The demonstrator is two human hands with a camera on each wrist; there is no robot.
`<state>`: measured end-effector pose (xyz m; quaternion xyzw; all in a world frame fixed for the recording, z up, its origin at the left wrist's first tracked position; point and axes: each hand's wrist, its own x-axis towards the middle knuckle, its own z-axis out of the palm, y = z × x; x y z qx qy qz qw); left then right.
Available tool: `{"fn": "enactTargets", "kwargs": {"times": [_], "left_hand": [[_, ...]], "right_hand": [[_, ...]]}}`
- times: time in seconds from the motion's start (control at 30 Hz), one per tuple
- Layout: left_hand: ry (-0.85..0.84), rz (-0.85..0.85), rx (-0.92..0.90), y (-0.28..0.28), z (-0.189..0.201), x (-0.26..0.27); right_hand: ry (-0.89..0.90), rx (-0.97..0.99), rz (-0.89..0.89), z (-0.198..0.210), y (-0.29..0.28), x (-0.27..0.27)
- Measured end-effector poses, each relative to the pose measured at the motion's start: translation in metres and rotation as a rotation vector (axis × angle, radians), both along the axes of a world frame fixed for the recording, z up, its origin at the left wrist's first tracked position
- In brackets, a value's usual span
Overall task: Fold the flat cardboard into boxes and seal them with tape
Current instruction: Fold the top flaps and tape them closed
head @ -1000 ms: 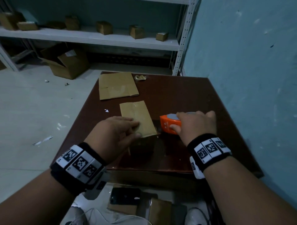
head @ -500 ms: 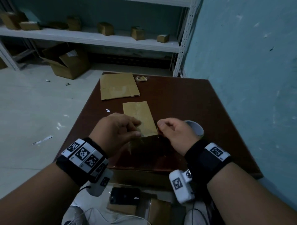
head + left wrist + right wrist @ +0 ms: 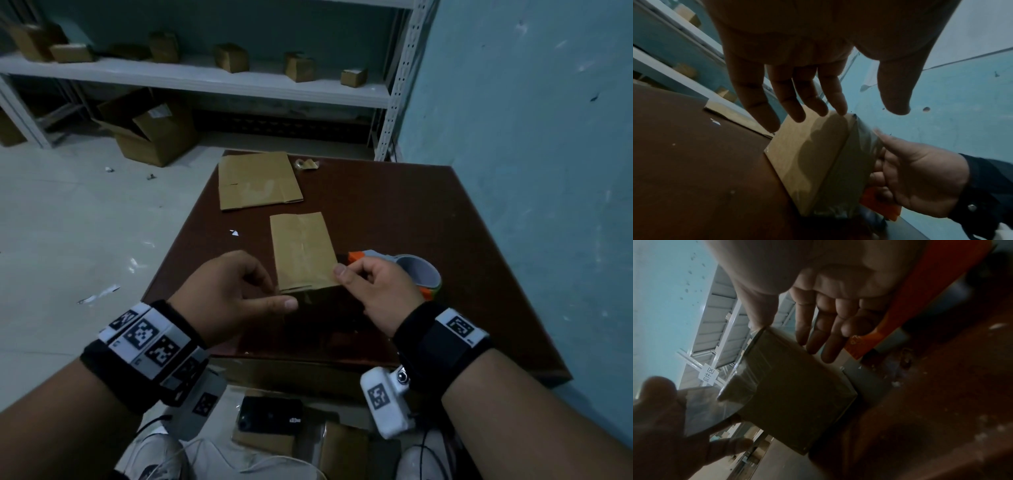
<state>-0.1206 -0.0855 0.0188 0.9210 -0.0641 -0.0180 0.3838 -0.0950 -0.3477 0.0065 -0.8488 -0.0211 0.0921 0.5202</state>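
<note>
small cardboard box (image 3: 303, 253) is held upright on counter (image 3: 394, 212) near front edge. right hand (image 3: 375, 291) pinches its near-right corner; left hand (image 3: 227, 291) is spread loose by left side. tape dispenser (image 3: 416, 270) just behind right hand.

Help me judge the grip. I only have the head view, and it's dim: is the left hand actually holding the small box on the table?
Observer: No. The left wrist view shows the left hand with straight fingers over the box, thumb well apart, gripping nothing.
Operator: And the right?
Observer: In the right wrist view the right hand has its thumb tip on the box's edge, with the fingers reaching down its other side.
</note>
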Motion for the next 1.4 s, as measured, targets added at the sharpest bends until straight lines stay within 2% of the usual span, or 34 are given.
{"fn": "enactTargets", "kwargs": {"times": [0.23, 0.4, 0.57, 0.83, 0.97, 1.03, 1.13, 1.23, 1.3, 1.37, 1.4], "left_hand": [[0.037, -0.070, -0.027, -0.004, -0.013, 0.005], [-0.004, -0.161, -0.134, 0.004, -0.022, 0.012], [0.075, -0.211, -0.338, 0.009, -0.028, 0.016], [0.350, -0.026, -0.583, -0.001, -0.026, 0.019], [0.384, 0.028, -0.641, 0.001, -0.027, 0.024], [0.389, 0.002, -0.630, 0.004, -0.029, 0.026], [0.311, -0.013, -0.555, 0.008, -0.029, 0.026], [0.080, 0.040, -0.312, 0.005, -0.019, 0.022], [-0.077, 0.088, -0.303, 0.001, -0.009, 0.015], [-0.189, 0.016, -0.319, -0.003, -0.002, 0.007], [-0.234, -0.050, -0.265, -0.005, -0.002, 0.005]], "right_hand": [[-0.047, 0.058, -0.010, -0.006, 0.006, 0.001], [-0.036, 0.045, 0.028, -0.002, 0.004, -0.001], [-0.058, 0.035, -0.012, -0.003, 0.006, 0.001], [-0.053, 0.001, -0.032, -0.003, 0.013, -0.001], [-0.039, -0.028, -0.023, 0.001, 0.018, -0.005], [-0.068, -0.082, -0.036, -0.003, 0.021, -0.006], [-0.075, -0.134, -0.077, -0.004, 0.024, -0.004], [-0.079, -0.172, -0.081, -0.003, 0.025, -0.002], [-0.084, -0.184, -0.076, -0.003, 0.027, -0.003], [-0.076, -0.191, -0.062, -0.003, 0.028, -0.003], [-0.074, -0.191, -0.053, -0.003, 0.029, -0.004]]}}
